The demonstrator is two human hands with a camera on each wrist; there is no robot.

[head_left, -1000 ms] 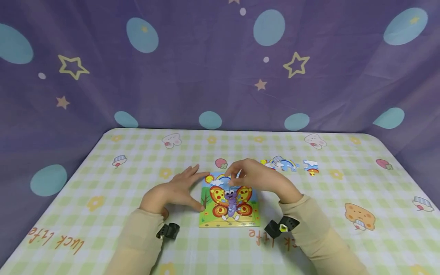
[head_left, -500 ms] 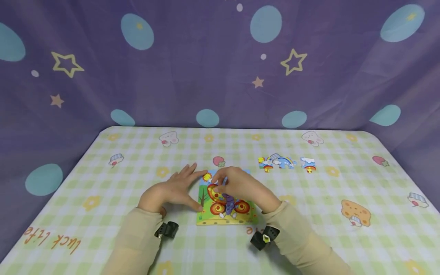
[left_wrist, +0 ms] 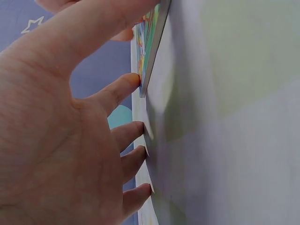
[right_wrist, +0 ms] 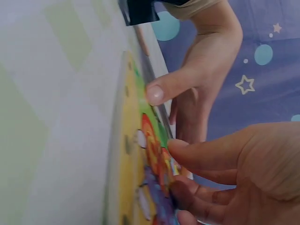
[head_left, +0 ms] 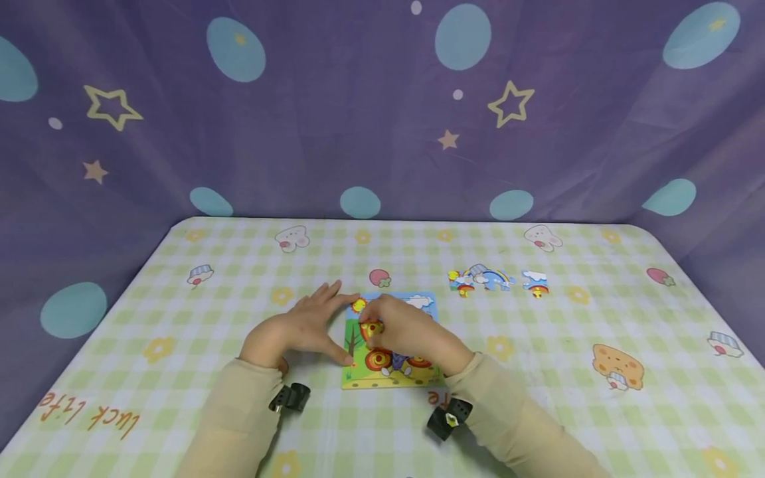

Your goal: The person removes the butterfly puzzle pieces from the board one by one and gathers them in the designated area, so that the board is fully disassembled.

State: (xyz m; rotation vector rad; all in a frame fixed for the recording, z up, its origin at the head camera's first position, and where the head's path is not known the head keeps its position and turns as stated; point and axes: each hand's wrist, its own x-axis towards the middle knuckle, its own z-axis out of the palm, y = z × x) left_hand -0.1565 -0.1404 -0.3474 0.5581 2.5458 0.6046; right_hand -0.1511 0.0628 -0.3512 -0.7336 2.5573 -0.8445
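A flat butterfly jigsaw puzzle (head_left: pixel 391 380) in its board lies on the cloth, with a sun and clouds along its top. My left hand (head_left: pixel 301 332) spreads along its left side, index finger at the top corner and thumb near the lower left. In the left wrist view, that index fingertip (left_wrist: pixel 132 80) touches the board's edge. My right hand (head_left: pixel 406 332) reaches over the board, thumb and fingers curled around the upper left wing piece (head_left: pixel 372 330). In the right wrist view, its thumb (right_wrist: pixel 180 149) meets the picture; the hand covers the butterfly's head and right wing.
Loose jigsaw pieces (head_left: pixel 490 280) with rainbows and clouds lie behind and to the right of the board. Another piece (head_left: pixel 534 282) sits apart from them, further right. A checked tablecloth (head_left: pixel 538 425) covers the table, and a purple curtain (head_left: pixel 358 106) hangs behind it.
My right hand has moved left and slightly toward me, from the top middle of the board to the upper left wing. The left hand stays at the board's left side.
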